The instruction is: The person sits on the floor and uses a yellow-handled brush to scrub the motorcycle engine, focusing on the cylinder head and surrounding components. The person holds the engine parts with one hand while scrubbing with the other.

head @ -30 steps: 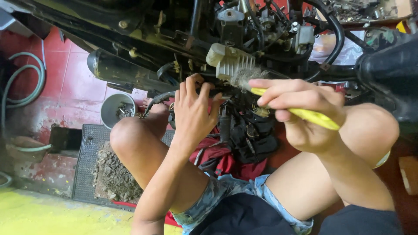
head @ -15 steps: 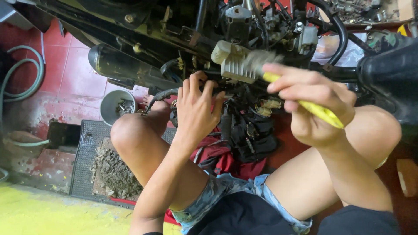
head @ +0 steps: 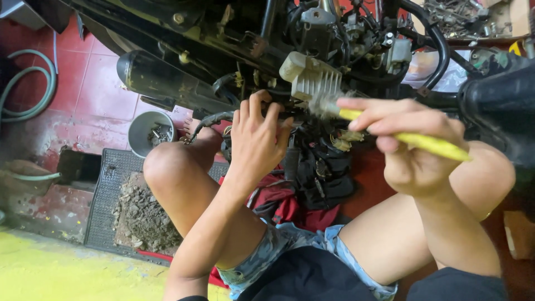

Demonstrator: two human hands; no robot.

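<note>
My right hand (head: pixel 412 145) grips a yellow-handled brush (head: pixel 429 144), whose bristled tip touches a pale finned part (head: pixel 309 78) on the stripped motorcycle frame (head: pixel 234 50). My left hand (head: pixel 255 139) reaches up under that part, fingers curled against dark wiring and engine pieces just below it. I sit on the floor with both bare knees raised on either side of my arms. The brush tip is blurred.
A black exhaust pipe (head: pixel 161 78) runs along the frame at left. A grey metal cup (head: pixel 150 132) with small parts stands on the red tiled floor. A black drain grate (head: pixel 114 206) holds dirt. A green hose (head: pixel 30 89) coils at far left. Red cloth (head: pixel 290 209) lies between my legs.
My right hand with the brush has shifted right and slightly up along the finned part. The left hand stays in place under it.
</note>
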